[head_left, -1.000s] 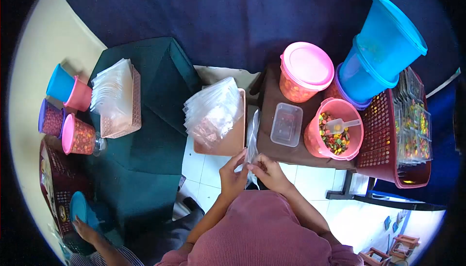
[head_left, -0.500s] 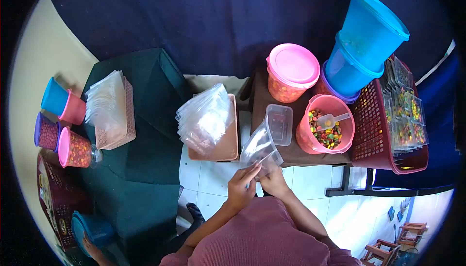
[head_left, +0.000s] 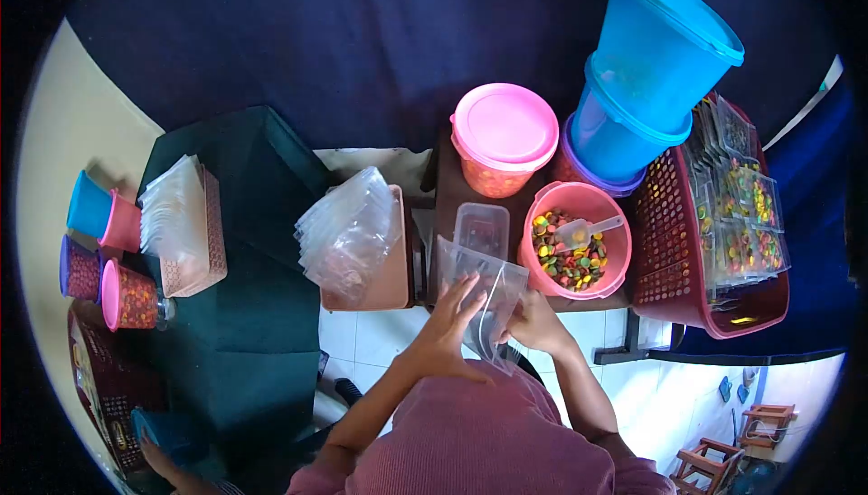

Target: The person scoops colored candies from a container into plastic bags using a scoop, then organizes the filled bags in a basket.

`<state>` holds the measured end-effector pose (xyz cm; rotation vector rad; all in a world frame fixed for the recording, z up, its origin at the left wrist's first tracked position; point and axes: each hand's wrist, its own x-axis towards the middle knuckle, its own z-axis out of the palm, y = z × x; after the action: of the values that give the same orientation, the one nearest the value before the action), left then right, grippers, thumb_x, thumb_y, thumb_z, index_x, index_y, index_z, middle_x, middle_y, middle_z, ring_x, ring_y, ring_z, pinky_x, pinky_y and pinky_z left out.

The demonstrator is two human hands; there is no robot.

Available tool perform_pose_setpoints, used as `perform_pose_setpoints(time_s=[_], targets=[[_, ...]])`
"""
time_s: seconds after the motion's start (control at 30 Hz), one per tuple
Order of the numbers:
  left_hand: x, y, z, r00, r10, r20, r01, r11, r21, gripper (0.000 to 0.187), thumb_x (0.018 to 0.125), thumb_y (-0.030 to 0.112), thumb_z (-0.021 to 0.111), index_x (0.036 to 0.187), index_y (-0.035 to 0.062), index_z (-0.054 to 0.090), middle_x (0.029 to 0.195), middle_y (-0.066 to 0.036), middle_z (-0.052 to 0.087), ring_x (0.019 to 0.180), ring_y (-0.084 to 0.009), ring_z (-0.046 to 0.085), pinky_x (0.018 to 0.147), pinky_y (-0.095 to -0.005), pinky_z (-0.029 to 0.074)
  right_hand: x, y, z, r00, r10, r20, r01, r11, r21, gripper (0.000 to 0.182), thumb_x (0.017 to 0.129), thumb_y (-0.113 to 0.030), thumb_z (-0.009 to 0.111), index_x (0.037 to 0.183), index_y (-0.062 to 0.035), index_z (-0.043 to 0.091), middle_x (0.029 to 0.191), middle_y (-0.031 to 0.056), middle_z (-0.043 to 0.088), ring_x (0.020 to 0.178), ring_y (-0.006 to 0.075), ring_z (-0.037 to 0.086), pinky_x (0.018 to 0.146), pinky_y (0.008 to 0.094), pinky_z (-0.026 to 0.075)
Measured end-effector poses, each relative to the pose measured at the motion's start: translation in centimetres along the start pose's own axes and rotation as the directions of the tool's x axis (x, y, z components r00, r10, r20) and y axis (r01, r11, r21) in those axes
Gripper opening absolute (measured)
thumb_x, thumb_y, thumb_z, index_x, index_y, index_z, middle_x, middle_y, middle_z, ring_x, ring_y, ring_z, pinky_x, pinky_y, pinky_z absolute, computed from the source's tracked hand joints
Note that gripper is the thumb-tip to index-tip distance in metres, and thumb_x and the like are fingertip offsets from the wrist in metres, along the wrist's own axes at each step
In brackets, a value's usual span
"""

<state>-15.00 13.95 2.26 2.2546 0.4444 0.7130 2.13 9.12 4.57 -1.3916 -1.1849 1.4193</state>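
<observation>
A clear plastic zip bag (head_left: 493,280) hangs in front of my chest, with nothing visible inside. My right hand (head_left: 540,323) has its fingers closed on the bag's right side. Against the left side rests my left hand (head_left: 449,325), its fingers spread and thumb apart. Just beyond the bag is a clear plastic box (head_left: 481,226), partly hidden by it. To its right, an open pink tub (head_left: 532,246) holds colourful round candies (head_left: 570,264) and a clear scoop (head_left: 579,233).
A tray (head_left: 395,269) at centre left bears a stack of clear bags (head_left: 348,233). Behind stand a pink-lidded tub (head_left: 504,129) and stacked blue tubs (head_left: 633,102). Filled candy packs (head_left: 746,215) fill a maroon basket (head_left: 665,260). Another person's hand (head_left: 158,459) is at lower left.
The bag has turned and come closer to my chest. My left hand has gone from pinching its edge to spread fingers. My right hand has moved slightly right. The view has shifted.
</observation>
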Motion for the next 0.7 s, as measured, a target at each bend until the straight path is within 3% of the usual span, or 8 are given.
perform_pose_setpoints(time_s=[0.03,0.17,0.27,0.4,0.43,0.47,0.57,0.7], targets=[[0.5,-0.5,0.3,1.000,0.022,0.017,-0.023,0.999,0.027,0.116,0.038,0.058,0.071,0.128,0.0101,0.015,0.132,-0.022,0.010,0.122,-0.0379,0.012,0.095,-0.0544,0.011,0.0,-0.1,-0.9,0.998,0.027,0.049,-0.024,0.998,-0.055,0.048,0.068,0.005,0.039,0.116,0.0002,0.038,0.076,0.0154,0.060,0.053,0.0182,0.059,0.050,0.0287,0.049],[3.5,-1.1,0.6,0.995,-0.003,0.105,-0.002,0.999,0.047,0.122,0.035,0.057,0.072,0.129,0.0102,0.010,0.133,-0.022,0.003,0.124,-0.0369,0.004,0.095,-0.0546,0.006,0.6,0.0,-3.5,0.985,0.050,0.166,-0.048,0.999,-0.015,0.048,0.070,0.005,0.039,0.117,-0.0005,0.036,0.084,0.0137,0.058,0.053,0.0173,0.059,0.048,0.0272,0.048],[5.3,-1.3,1.5,0.997,0.023,0.079,-0.030,0.995,0.091,0.124,0.034,0.056,0.073,0.129,0.0090,0.009,0.133,-0.022,0.003,0.124,-0.0371,0.005,0.095,-0.0548,0.006,1.1,0.1,-5.1,0.977,0.024,0.212,-0.008,0.997,-0.076,0.048,0.070,0.005,0.040,0.118,-0.0010,0.036,0.080,0.0128,0.058,0.052,0.0167,0.058,0.049,0.0269,0.048],[6.8,-1.4,3.1,0.999,0.022,0.030,-0.025,0.993,0.116,0.124,0.034,0.053,0.074,0.129,0.0069,0.009,0.133,-0.023,0.004,0.124,-0.0373,0.006,0.096,-0.0544,0.005,2.2,1.9,-7.1,0.961,-0.101,0.257,0.138,0.981,-0.133,0.048,0.070,0.002,0.043,0.118,-0.0023,0.036,0.074,0.0143,0.058,0.053,0.0162,0.057,0.049,0.0279,0.046],[7.0,-1.6,3.5,1.000,-0.002,0.023,-0.001,0.990,0.141,0.124,0.034,0.052,0.075,0.129,0.0060,0.008,0.133,-0.023,0.006,0.124,-0.0367,0.007,0.095,-0.0545,0.005,2.9,2.9,-7.4,0.931,-0.275,0.240,0.334,0.906,-0.259,0.046,0.070,-0.001,0.044,0.115,-0.0016,0.039,0.069,0.0143,0.057,0.052,0.0163,0.057,0.048,0.0280,0.045],[7.3,-1.8,3.9,1.000,-0.025,0.014,0.022,0.986,0.167,0.124,0.035,0.051,0.075,0.129,0.0051,0.008,0.133,-0.022,0.007,0.124,-0.0362,0.009,0.095,-0.0546,0.005,3.0,3.2,-8.0,0.930,-0.274,0.247,0.335,0.907,-0.257,0.046,0.070,-0.001,0.044,0.115,-0.0016,0.039,0.069,0.0143,0.057,0.052,0.0163,0.057,0.048,0.0280,0.045],[8.3,-1.5,4.4,0.998,-0.061,-0.005,0.061,0.985,0.162,0.121,0.039,0.049,0.074,0.129,0.0045,0.006,0.132,-0.022,0.012,0.124,-0.0345,0.012,0.096,-0.0537,0.005,3.3,1.9,-9.1,0.973,-0.076,0.219,0.097,0.991,-0.089,0.036,0.068,-0.001,0.043,0.104,0.0013,0.046,0.067,0.0136,0.058,0.049,0.0174,0.057,0.048,0.0288,0.045],[8.5,-1.8,5.5,0.995,-0.069,-0.067,0.078,0.986,0.146,0.117,0.043,0.046,0.074,0.129,0.0042,0.007,0.132,-0.020,0.015,0.123,-0.0329,0.015,0.097,-0.0505,0.006,3.9,1.4,-10.6,0.962,0.044,0.269,-0.027,0.997,-0.067,0.027,0.068,-0.001,0.043,0.094,0.0029,0.048,0.065,0.0134,0.057,0.051,0.0173,0.058,0.050,0.0292,0.046]])
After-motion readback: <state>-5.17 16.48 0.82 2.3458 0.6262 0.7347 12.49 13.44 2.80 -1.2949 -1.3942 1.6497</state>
